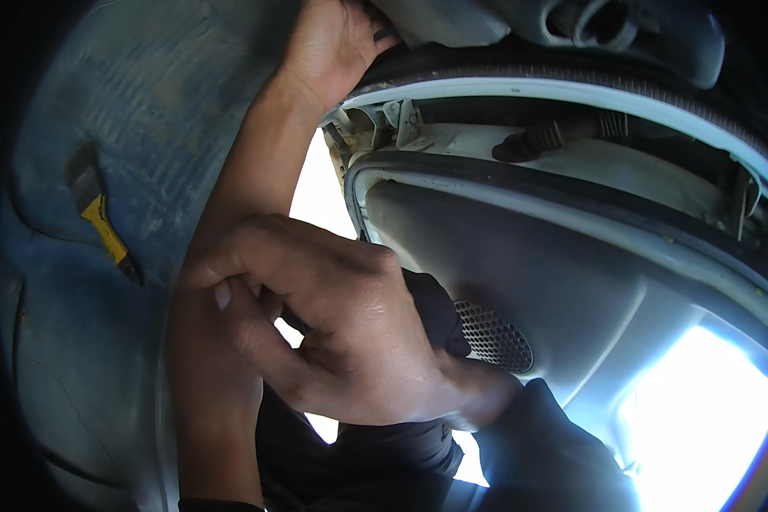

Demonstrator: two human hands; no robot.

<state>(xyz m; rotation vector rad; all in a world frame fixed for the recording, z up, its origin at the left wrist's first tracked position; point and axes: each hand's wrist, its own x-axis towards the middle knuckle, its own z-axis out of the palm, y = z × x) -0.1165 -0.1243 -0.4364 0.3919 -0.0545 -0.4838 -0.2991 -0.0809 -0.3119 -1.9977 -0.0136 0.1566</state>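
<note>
My left forearm rises along the middle of the head view, and my left hand (337,43) reaches to the top edge beside a grey plastic trim piece (452,21). Its fingers curl partly out of sight at that trim, so what they touch is hidden. My right hand (341,320), coming from a dark sleeve at the lower right, lies across the left forearm. Its thumb and forefinger are bent together in a pinch against the forearm. Anything between those fingertips is too hidden to make out.
A brush (98,209) with a yellow handle lies on the worn blue-grey surface (145,111) at the left. At the right stands an open vehicle door (529,247) with a round-holed speaker grille (493,335). Its hinge (405,124) and a dark ribbed cable sleeve (563,135) show above.
</note>
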